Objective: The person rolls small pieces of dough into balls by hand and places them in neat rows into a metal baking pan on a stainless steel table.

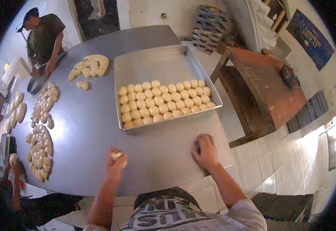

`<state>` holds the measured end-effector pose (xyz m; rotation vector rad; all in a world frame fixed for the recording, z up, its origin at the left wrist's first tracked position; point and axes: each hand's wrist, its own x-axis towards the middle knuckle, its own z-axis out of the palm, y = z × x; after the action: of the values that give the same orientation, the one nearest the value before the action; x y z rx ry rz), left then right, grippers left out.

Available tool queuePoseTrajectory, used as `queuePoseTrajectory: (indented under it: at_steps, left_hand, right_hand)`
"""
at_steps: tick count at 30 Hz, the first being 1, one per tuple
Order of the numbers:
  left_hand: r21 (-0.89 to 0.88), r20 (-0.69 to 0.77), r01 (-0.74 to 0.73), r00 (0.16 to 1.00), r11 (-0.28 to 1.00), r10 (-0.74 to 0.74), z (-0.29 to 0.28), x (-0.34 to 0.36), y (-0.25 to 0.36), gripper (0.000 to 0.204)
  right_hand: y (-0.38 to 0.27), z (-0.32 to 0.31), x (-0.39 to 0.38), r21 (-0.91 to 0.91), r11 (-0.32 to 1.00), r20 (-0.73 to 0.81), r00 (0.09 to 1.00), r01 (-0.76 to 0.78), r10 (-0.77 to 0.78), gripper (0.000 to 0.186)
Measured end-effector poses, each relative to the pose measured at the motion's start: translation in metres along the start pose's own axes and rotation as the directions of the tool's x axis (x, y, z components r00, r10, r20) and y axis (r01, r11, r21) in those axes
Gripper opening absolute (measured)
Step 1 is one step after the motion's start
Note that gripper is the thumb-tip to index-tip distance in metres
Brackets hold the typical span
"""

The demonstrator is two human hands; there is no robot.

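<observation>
A small piece of pale dough shows between the closed fingers of my left hand, just above the metal table near its front edge. My right hand is cupped low on the tabletop by the right edge, fingers curled under; whatever lies beneath it is hidden. Beyond both hands stands a large square metal tray. Rows of smooth round dough balls fill its near half, while its far half shows bare metal.
Cut dough lies in heaps on the steel table: a far pile and left piles. One person handles a dark curved strip at far left; another's hand holds dough at lower left. A wooden table stands right.
</observation>
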<state>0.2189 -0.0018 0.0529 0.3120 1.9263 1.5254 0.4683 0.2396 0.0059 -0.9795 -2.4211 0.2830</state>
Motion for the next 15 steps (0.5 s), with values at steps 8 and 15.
queuePoseTrajectory:
  at_steps: [8, 15]
  left_hand:
    - [0.006, 0.017, -0.028, 0.999, 1.000, 0.028, -0.061, 0.015, -0.007, 0.012]
    - [-0.334, 0.324, 0.031, 0.943, 0.942, 0.083, -0.047, 0.042, 0.025, 0.045]
  right_hand:
    - [-0.047, -0.045, 0.165, 0.774, 0.622, -0.386, 0.866, 0.116, 0.319, 0.025]
    - [-0.065, 0.082, 0.240, 0.594, 0.792, -0.197, 0.928, -0.144, 0.316, 0.027]
